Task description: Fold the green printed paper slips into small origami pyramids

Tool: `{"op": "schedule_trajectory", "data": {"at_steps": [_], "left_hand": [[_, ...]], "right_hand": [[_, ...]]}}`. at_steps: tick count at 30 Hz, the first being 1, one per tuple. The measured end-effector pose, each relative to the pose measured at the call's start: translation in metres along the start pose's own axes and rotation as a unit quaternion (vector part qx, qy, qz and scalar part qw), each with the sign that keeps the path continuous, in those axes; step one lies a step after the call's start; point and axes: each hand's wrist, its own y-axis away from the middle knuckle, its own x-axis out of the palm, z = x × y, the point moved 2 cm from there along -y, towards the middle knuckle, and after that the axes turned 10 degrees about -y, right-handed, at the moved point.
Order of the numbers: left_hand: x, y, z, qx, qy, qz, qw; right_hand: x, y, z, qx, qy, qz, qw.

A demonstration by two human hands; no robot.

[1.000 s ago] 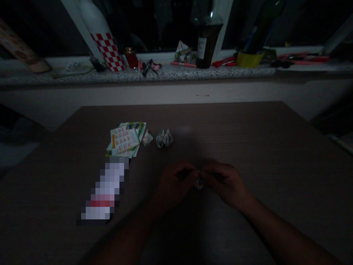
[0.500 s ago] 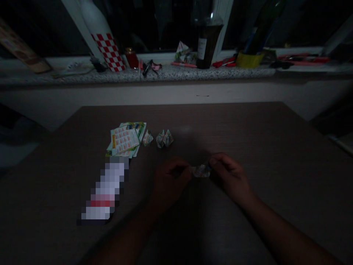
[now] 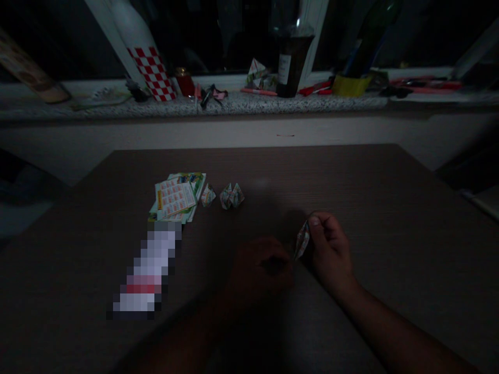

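Tilted steeply after lying nearly level, the folded paper (image 3: 302, 240) is at ten o'clock from the right hand (image 3: 331, 249), whose grip pinches its upper end; the left hand (image 3: 263, 265) is at eight o'clock from the paper, its grip too dark to tell; on the table (image 3: 390, 208), from that hand, stacked cards (image 3: 175, 199) lie at ten, small folded pieces (image 3: 232, 196) at eleven.

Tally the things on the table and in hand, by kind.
Held folded paper, in the right hand: 1
Lone folded paper: 1
Double-peaked folded paper, perhaps two pieces: 1
Pile of printed papers: 1
Pixelated long item: 1
Total, the pile taken as one: 5
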Motion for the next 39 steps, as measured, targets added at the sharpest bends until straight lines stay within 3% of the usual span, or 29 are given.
{"op": "schedule_trajectory", "data": {"at_steps": [9,13,16,19,22,25,27,29,32,34,39], "left_hand": [[0.005,0.002,-0.005,0.024,0.013,0.082,0.996],[0.000,-0.001,-0.004,-0.038,0.018,0.110,0.993],[-0.002,-0.003,-0.002,-0.109,0.005,0.094,0.990],[-0.001,-0.004,0.000,-0.125,-0.009,0.088,0.988],[0.001,-0.003,0.002,-0.119,-0.010,0.089,0.989],[0.000,-0.002,0.003,-0.138,0.048,0.078,0.986],[-0.002,-0.002,0.006,-0.173,0.125,0.063,0.975],[-0.004,-0.002,0.010,-0.214,0.204,0.045,0.954],[-0.004,-0.002,0.015,-0.254,0.291,0.033,0.922],[-0.002,-0.002,0.018,-0.263,0.329,0.042,0.906],[0.002,-0.001,0.017,-0.265,0.324,0.059,0.906]], "right_hand": [[0.002,0.005,0.007,-0.095,0.126,-0.006,0.987],[0.002,0.005,0.009,-0.133,0.189,0.017,0.973],[0.004,0.009,0.009,-0.149,0.248,0.073,0.954],[0.008,0.012,0.008,-0.152,0.281,0.121,0.940],[0.008,0.012,0.007,-0.129,0.283,0.126,0.942],[0.004,0.009,0.003,-0.057,0.207,0.125,0.969],[0.001,0.008,0.000,0.010,0.126,0.162,0.979],[-0.001,0.008,-0.002,0.054,0.077,0.223,0.970],[-0.001,0.010,-0.002,0.070,0.076,0.297,0.949],[0.001,0.012,0.000,0.082,0.082,0.315,0.942],[0.005,0.017,0.009,0.058,0.125,0.324,0.936]]}}
